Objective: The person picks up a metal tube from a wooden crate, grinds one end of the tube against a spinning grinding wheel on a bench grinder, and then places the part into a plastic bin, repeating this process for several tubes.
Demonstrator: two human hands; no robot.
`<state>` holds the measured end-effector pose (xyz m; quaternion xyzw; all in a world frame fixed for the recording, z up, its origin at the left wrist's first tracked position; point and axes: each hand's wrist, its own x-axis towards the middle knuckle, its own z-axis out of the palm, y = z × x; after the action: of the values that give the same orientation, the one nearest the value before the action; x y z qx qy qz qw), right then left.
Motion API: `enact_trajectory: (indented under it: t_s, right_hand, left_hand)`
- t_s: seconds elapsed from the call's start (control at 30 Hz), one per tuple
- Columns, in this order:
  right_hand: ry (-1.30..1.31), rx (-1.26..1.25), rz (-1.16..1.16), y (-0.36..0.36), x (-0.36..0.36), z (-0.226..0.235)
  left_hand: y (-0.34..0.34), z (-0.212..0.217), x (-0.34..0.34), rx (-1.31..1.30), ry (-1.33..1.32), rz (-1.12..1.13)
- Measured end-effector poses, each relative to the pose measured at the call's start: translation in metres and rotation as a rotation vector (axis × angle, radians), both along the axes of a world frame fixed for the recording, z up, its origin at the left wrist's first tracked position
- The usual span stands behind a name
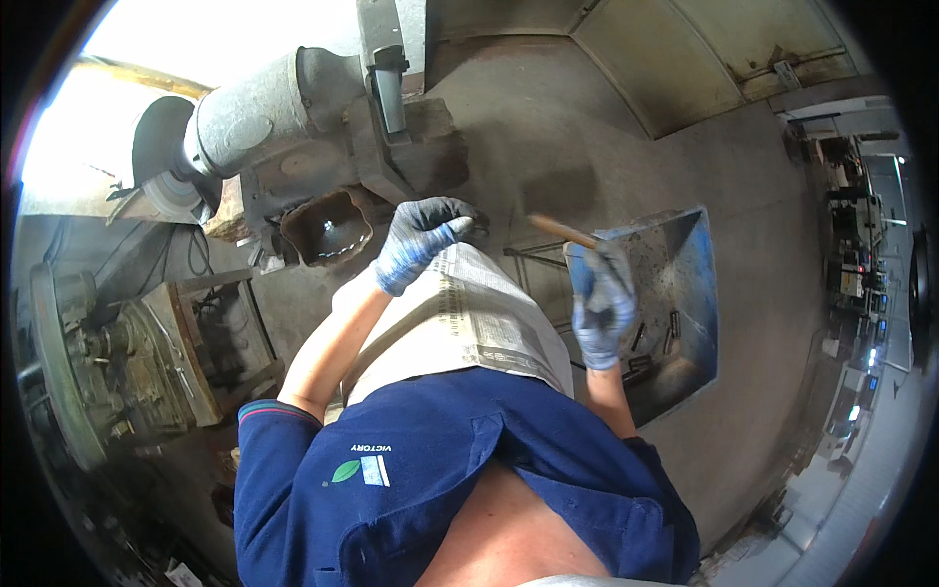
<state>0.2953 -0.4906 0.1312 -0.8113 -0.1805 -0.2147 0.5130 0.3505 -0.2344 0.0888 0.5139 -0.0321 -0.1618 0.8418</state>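
Observation:
My left hand (pixel 423 243), in a blue and dark-grey work glove, is raised in front of the pale apron (pixel 460 313). Its fingers are curled together at the tips; a dark spot shows there, but I cannot make out what it is. A brown wooden-looking stick (pixel 560 230) is gripped in my right hand (pixel 606 303), which wears a matching glove. The stick's free end points left toward my other hand, and a gap lies between them. Below my right hand is a blue metal bin (pixel 712 303) holding several dark cylindrical parts (pixel 672 331).
A bench grinder (pixel 264 112) with a pale wheel (pixel 171 196) stands ahead on the left. Beneath it sits a brown container (pixel 328 230) of liquid. A greasy machine (pixel 127 357) is at far left. Shelves with small items (pixel 861 254) line the right.

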Motion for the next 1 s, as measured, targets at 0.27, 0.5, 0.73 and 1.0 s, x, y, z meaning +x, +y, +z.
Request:
enact_trajectory:
  t_s: [0.27, 0.5, 0.73, 1.0]
  right_hand:
    - [0.457, -0.507, -0.648, -0.171, -0.082, -0.068]
    - [0.189, -0.478, -0.304, -0.131, 0.001, -0.03]
    - [0.172, -0.294, 0.363, -0.016, 0.059, -0.032]
    - [0.195, -0.356, 0.632, 0.033, 0.099, -0.068]
  left_hand:
    - [0.073, -0.052, -0.054, 0.217, 0.194, 0.371]
    - [0.142, -0.091, -0.151, 0.494, 0.323, 0.801]
    - [0.191, -0.064, -0.306, 0.844, 0.322, 1.316]
    - [0.22, -0.089, -0.536, 1.282, 1.074, 1.376]
